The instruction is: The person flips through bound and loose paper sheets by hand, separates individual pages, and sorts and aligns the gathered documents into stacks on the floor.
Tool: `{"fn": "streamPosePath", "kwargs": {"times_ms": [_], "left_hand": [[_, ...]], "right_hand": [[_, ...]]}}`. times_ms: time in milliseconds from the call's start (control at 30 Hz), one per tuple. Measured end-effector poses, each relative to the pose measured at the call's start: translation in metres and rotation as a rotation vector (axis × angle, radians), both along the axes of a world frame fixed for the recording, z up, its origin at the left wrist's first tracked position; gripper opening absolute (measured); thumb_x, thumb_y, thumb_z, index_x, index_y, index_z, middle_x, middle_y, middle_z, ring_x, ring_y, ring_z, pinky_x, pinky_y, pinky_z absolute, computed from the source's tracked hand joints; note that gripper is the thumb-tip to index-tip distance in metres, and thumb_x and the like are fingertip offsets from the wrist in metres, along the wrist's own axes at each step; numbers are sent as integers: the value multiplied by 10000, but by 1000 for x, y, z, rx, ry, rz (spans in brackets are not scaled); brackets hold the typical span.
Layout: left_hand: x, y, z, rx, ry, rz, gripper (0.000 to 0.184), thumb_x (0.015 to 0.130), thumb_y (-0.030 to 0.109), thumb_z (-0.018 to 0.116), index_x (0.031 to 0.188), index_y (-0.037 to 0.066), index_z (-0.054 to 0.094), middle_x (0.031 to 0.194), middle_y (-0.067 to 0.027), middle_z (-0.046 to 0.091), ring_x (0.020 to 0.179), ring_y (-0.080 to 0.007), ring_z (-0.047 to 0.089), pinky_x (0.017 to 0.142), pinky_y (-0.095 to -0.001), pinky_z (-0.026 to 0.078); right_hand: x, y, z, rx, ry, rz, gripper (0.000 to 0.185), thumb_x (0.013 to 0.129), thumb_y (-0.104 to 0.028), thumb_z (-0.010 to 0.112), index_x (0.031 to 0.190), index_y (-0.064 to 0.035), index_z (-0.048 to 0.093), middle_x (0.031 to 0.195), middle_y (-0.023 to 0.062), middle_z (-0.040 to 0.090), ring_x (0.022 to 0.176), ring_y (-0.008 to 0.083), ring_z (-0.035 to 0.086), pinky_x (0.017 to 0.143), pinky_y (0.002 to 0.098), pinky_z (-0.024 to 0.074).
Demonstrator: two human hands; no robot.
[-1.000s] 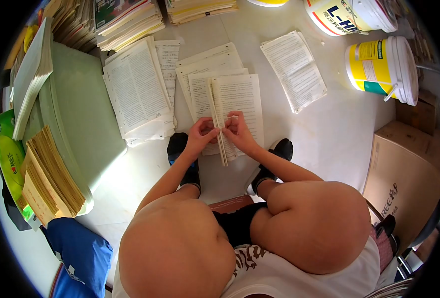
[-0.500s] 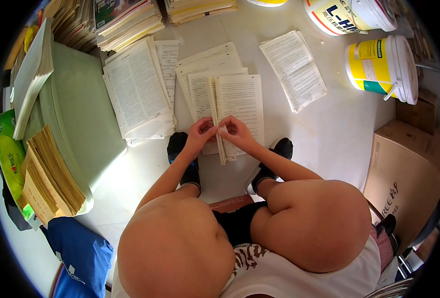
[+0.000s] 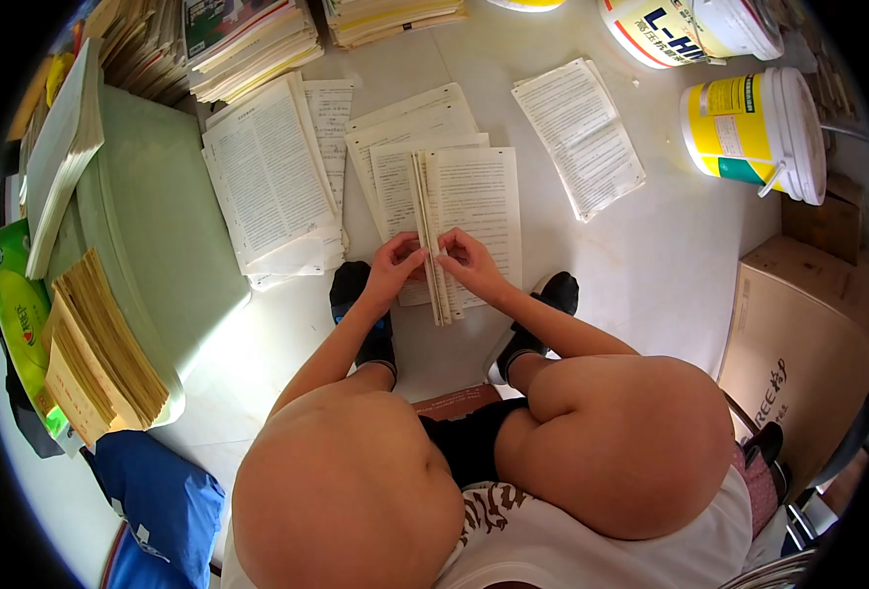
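Note:
Between my feet, a bundle of printed sheets stands on its edge, its narrow side facing up. My left hand is closed round its left side, thumb near the upper edge. From the right, my right hand touches the bundle's edge with thumb and index finger nearly together; whatever lies between those fingertips is too small to tell. A printed page lies flat under and to the right of the bundle. Other loose sheets spread out behind it.
A paper pile lies at the left, beside a green box. Folded sheets lie at the right. Further right are a yellow and white bucket and a cardboard box. My shoes flank the bundle.
My right hand's raised fingers have curled down and it has shifted slightly along the bundle's edge. The left hand stays round the bundle, which has barely moved.

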State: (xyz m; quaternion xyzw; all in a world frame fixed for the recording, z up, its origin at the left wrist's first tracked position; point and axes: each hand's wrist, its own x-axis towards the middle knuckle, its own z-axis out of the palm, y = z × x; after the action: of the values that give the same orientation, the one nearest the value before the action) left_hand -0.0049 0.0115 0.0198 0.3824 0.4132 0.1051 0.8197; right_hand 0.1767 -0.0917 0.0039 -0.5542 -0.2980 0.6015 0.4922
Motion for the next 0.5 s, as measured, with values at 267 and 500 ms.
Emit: {"fn": "streamPosePath", "kwargs": {"times_ms": [267, 500], "left_hand": [[-1, -2, -8, 5, -21, 25, 371, 1005, 199, 681, 1315, 17, 588, 1089, -69, 700, 956, -140, 686, 780, -305, 617], [-1, -2, -6, 24, 10, 1, 379, 987, 158, 698, 1324, 32, 580, 1084, -56, 687, 960, -133, 680, 779, -289, 608]], "right_hand": [[-5, -1, 6, -13, -22, -130, 167, 987, -80, 653, 1114, -17, 564, 953, 22, 613, 818, 72, 599, 754, 253, 515], [0, 3, 12, -22, -99, -13, 190, 978, -137, 713, 1056, -22, 584, 896, 16, 625, 775, 56, 589, 704, 239, 506]]}}
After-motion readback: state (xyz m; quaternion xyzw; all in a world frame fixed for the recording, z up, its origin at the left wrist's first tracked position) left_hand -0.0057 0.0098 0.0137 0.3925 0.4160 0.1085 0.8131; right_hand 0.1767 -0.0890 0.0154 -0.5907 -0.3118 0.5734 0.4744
